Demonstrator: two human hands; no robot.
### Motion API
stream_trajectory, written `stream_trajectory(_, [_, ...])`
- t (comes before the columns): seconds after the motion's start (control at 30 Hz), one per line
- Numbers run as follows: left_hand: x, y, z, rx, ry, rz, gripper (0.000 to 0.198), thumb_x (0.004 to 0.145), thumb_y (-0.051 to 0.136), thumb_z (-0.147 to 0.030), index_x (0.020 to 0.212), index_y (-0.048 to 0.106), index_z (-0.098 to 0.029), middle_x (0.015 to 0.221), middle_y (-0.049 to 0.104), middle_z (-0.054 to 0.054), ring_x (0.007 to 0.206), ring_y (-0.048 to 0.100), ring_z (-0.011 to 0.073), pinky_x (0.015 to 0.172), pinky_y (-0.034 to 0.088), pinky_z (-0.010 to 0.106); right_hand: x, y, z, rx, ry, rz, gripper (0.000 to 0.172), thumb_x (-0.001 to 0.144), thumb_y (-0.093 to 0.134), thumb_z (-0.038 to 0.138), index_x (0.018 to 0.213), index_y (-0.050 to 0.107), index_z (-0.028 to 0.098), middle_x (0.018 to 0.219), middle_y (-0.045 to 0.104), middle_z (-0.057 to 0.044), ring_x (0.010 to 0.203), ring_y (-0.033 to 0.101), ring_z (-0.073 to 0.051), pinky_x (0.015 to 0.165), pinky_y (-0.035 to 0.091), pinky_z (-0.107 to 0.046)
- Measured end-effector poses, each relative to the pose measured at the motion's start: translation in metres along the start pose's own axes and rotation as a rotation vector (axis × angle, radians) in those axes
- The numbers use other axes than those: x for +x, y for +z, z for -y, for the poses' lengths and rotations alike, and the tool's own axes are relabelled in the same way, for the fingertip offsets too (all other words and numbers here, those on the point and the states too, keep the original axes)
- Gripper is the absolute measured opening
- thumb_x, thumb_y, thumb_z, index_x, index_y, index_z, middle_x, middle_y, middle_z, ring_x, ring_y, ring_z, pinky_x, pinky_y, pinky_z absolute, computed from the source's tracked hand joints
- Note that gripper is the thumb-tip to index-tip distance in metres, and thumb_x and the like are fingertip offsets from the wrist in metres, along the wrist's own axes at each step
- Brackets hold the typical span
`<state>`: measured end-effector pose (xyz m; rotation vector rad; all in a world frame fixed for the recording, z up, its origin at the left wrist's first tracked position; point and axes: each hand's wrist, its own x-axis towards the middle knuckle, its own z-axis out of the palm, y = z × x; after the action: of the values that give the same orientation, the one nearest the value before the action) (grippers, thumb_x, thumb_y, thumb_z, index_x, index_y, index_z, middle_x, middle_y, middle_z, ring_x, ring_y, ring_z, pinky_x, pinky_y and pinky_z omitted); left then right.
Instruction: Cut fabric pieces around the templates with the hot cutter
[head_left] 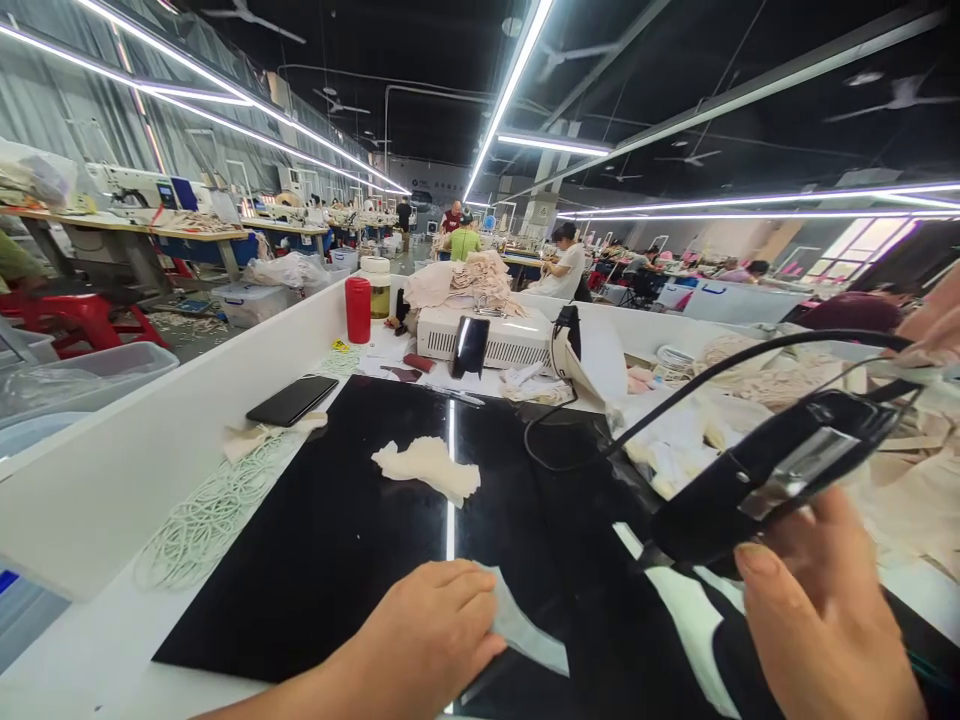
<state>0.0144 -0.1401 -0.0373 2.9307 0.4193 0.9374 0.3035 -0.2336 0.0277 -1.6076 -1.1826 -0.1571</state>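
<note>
My left hand (435,625) is closed over one end of a pale blue fabric piece (531,632) on the black mat (337,560). Its curved tail sticks out to the right. At the right, my right hand (832,610) is at a black corded hand tool (772,480) with a shiny metal plate, thumb at its lower edge and fingers partly hidden behind it. The tool is tilted, its narrow end low and left. Just under it lie pale cut fabric strips (694,625). A crumpled cream cloth piece (429,467) sits mid-mat.
A phone (292,400) and pale green cord (217,515) lie left of the mat. Behind stand a red container (358,310), a jar (376,290) and a white vented machine (487,335). Fabric piles (757,370) fill the right. A blurred skin-toned shape (934,315) is at the upper right.
</note>
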Motion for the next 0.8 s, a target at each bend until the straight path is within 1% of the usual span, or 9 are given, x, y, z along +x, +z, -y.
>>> stream_trajectory(0.07, [-0.002,0.003,0.001,0.022,0.011,-0.011,0.025,0.108,0.045,-0.032,0.110,0.064,-0.016,0.111,0.073,0.001,0.109,0.068,0.0154,0.098,0.056,0.028,0.010,0.006,0.011,0.239,0.193,0.039,0.046,0.094,0.057,0.054,0.135,0.058,0.033,0.128,0.068,-0.011,0.120,0.064,-0.035,0.090,0.056,-0.047])
stream_trajectory(0.17, [-0.004,0.008,0.003,0.065,0.044,-0.037,0.026,0.108,0.043,-0.031,0.104,0.064,-0.016,0.107,0.073,0.001,0.108,0.068,0.0146,0.098,0.055,0.028,0.018,0.018,0.025,0.522,0.319,-0.004,0.042,0.082,0.070,0.053,0.119,0.066,0.032,0.111,0.072,-0.008,0.097,0.072,-0.030,0.080,0.061,-0.044])
stream_trajectory(0.27, [-0.005,0.013,0.004,0.082,0.058,-0.046,0.024,0.107,0.045,-0.030,0.100,0.063,-0.017,0.106,0.073,0.000,0.109,0.067,0.0137,0.101,0.053,0.028,0.021,0.031,0.037,0.608,0.287,0.042,0.053,0.079,0.076,0.049,0.126,0.061,0.032,0.102,0.070,-0.006,0.080,0.070,-0.025,0.069,0.060,-0.041])
stream_trajectory(0.33, [-0.005,0.014,0.003,0.083,0.054,-0.041,0.022,0.107,0.047,-0.030,0.102,0.063,-0.016,0.109,0.073,0.001,0.111,0.066,0.0136,0.102,0.052,0.028,0.020,0.040,0.046,0.656,0.241,0.107,0.062,0.078,0.078,0.052,0.133,0.056,0.032,0.098,0.068,-0.006,0.076,0.068,-0.024,0.066,0.059,-0.040])
stream_trajectory(0.4, [-0.006,0.013,0.003,0.086,0.049,-0.020,0.020,0.106,0.049,-0.030,0.104,0.063,-0.016,0.111,0.073,0.001,0.113,0.066,0.0139,0.104,0.051,0.028,0.018,0.050,0.057,0.712,0.194,0.151,0.065,0.077,0.079,0.058,0.131,0.057,0.030,0.093,0.065,-0.005,0.075,0.065,-0.023,0.065,0.058,-0.038])
stream_trajectory(0.47, [-0.006,0.011,0.002,0.097,0.050,-0.002,0.020,0.105,0.051,-0.030,0.104,0.063,-0.015,0.112,0.072,0.002,0.113,0.066,0.0146,0.104,0.051,0.028,0.013,0.062,0.069,0.780,0.155,0.164,0.058,0.075,0.082,0.059,0.120,0.061,0.029,0.089,0.063,-0.004,0.074,0.063,-0.021,0.064,0.057,-0.036])
stream_trajectory(0.57, [-0.005,0.008,0.000,0.130,0.074,0.022,0.021,0.105,0.051,-0.030,0.103,0.064,-0.014,0.110,0.072,0.003,0.113,0.066,0.0156,0.104,0.051,0.029,0.003,0.080,0.086,0.922,0.119,0.156,0.042,0.079,0.083,0.047,0.109,0.059,0.029,0.083,0.061,0.000,0.068,0.061,-0.018,0.060,0.056,-0.033])
stream_trajectory(0.67, [-0.003,0.004,0.000,0.136,0.083,0.046,0.021,0.105,0.052,-0.030,0.101,0.064,-0.013,0.109,0.071,0.003,0.114,0.065,0.0154,0.104,0.050,0.029,-0.006,0.094,0.096,1.028,0.114,0.138,0.036,0.083,0.080,0.040,0.110,0.057,0.029,0.080,0.061,0.002,0.064,0.059,-0.016,0.057,0.055,-0.032])
stream_trajectory(0.8, [-0.001,0.001,-0.001,0.154,0.101,0.027,0.020,0.104,0.054,-0.029,0.100,0.065,-0.012,0.106,0.072,0.002,0.112,0.065,0.0143,0.105,0.050,0.028,-0.010,0.105,0.096,1.004,0.095,0.102,0.036,0.086,0.078,0.037,0.113,0.055,0.029,0.081,0.063,0.003,0.066,0.060,-0.016,0.061,0.055,-0.034])
